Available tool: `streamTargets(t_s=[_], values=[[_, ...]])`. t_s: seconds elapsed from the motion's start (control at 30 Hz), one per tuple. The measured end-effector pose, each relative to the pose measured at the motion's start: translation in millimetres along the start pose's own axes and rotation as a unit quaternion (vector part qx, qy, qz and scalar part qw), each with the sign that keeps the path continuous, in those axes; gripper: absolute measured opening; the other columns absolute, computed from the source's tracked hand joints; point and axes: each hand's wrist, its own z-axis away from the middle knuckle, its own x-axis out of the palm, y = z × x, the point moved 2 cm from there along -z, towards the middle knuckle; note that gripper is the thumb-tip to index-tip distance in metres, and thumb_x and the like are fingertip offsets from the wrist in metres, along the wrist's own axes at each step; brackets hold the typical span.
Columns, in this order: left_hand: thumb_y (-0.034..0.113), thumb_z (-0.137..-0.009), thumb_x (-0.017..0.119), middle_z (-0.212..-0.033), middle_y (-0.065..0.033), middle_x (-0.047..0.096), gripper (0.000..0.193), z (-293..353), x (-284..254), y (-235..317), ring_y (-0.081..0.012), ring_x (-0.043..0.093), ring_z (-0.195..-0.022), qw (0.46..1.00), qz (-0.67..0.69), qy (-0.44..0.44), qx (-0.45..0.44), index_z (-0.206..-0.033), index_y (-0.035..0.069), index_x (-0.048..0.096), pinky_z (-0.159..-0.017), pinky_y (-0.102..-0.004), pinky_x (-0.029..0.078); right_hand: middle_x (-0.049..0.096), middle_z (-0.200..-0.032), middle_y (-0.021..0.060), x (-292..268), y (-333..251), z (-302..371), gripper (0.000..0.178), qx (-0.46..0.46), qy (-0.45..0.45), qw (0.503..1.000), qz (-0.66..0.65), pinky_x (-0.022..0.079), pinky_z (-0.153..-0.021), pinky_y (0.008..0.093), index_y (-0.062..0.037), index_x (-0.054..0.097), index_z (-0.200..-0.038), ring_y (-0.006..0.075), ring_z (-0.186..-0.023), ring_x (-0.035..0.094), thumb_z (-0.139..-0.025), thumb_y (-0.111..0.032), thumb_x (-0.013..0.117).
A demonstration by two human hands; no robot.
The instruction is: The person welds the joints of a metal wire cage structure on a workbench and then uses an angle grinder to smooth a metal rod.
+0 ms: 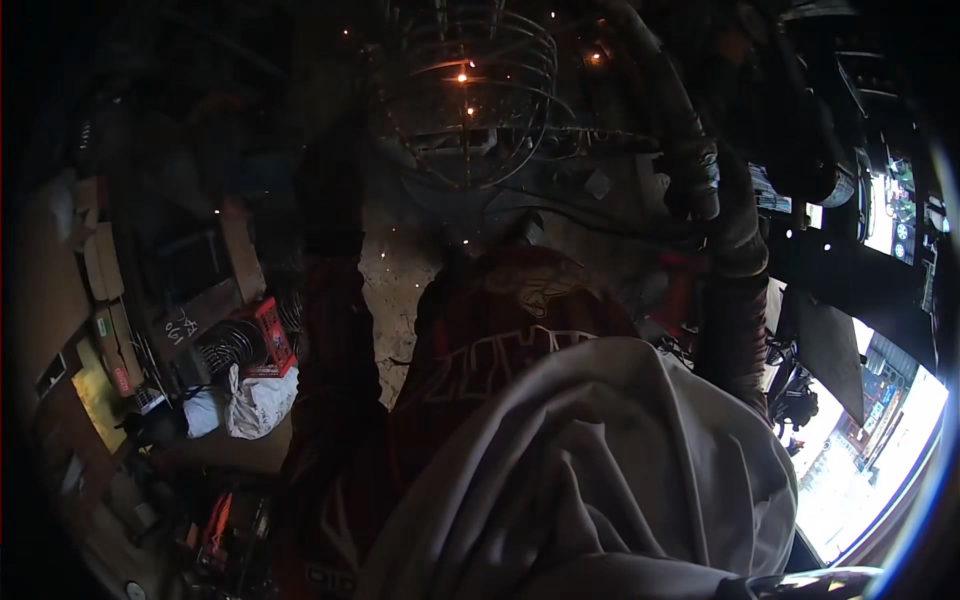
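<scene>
At the top middle stands a round cage of bent metal rods [468, 187], with small orange glowing spots and sparks inside and around it. My left arm in a dark sleeve reaches up on the cage's left, and my left hand [335, 175] is lost in shadow, its fingers hidden. My right arm comes up on the right in a dark red sleeve. My right hand [738, 225], seemingly gloved, is beside a thick tubular piece [690, 150] that slants up toward the top edge. Darkness hides whether its fingers close on that piece.
Grey cloth [600, 470] hangs over my dark red top. On the left are a red crate [272, 338], coiled wire [230, 347], a white bag [262, 402] and cardboard boxes [103, 260]. A dark cable [590, 222] runs below the cage. Bright openings [880, 460] lie at right.
</scene>
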Motion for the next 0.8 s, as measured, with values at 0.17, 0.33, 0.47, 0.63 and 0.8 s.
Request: streamTargets(t_s=[0.17,0.33,0.47,0.63,0.8], values=[[0.018,-0.098,0.062,-0.114,-0.0099,0.074,0.024,0,0,-3,-0.0233,0.071,-0.105,1.0,-0.021,-0.009,0.014,-0.117,0.009,0.073,-0.092,-0.0345,0.055,0.071,-0.104,0.0109,9,-13,-4,0.051,-0.006,-0.002,0.994,0.106,0.057,-0.065,0.0257,-0.0023,0.047,-0.143,0.0132,-0.08,0.07,-0.096,-0.017,0.062],[0.02,-0.099,0.062,-0.114,-0.0097,0.074,0.024,-1,-3,1,-0.0229,0.071,-0.106,1.0,0.018,0.009,-0.005,-0.117,0.009,0.073,-0.093,-0.034,0.055,0.069,-0.118,0.0099,0,-8,-1,0.077,0.137,0.004,0.99,0.023,0.054,-0.083,0.0277,0.0007,0.038,-0.152,0.0112,-0.096,0.066,-0.084,-0.009,0.073],[0.018,-0.095,0.068,-0.113,-0.0098,0.074,0.023,0,0,3,-0.0228,0.071,-0.106,0.996,0.07,0.029,-0.056,-0.116,0.009,0.074,-0.093,-0.0334,0.055,0.068,-0.124,0.0109,5,-11,-4,0.077,0.104,0.003,0.993,0.051,0.053,-0.089,0.0284,0.0016,0.038,-0.152,0.0121,-0.103,0.065,-0.085,-0.008,0.074],[0.015,-0.094,0.069,-0.111,-0.0107,0.074,0.024,1,0,3,-0.0229,0.071,-0.104,0.996,0.071,0.029,-0.055,-0.117,0.009,0.073,-0.091,-0.0331,0.055,0.067,-0.127,0.0112,6,-9,-5,0.073,0.117,0.004,0.992,0.038,0.051,-0.094,0.0293,0.0013,0.04,-0.151,0.0139,-0.111,0.063,-0.086,-0.008,0.073],[0.012,-0.094,0.067,-0.113,-0.0109,0.074,0.025,-5,-3,10,-0.0249,0.07,-0.106,0.994,0.058,0.026,-0.084,-0.117,0.011,0.073,-0.094,-0.0342,0.054,0.066,-0.129,0.0104,-10,9,-3,0.07,0.077,-0.032,0.991,0.102,0.05,-0.097,0.0304,0.0007,0.044,-0.149,0.0144,-0.113,0.062,-0.086,-0.005,0.072]])
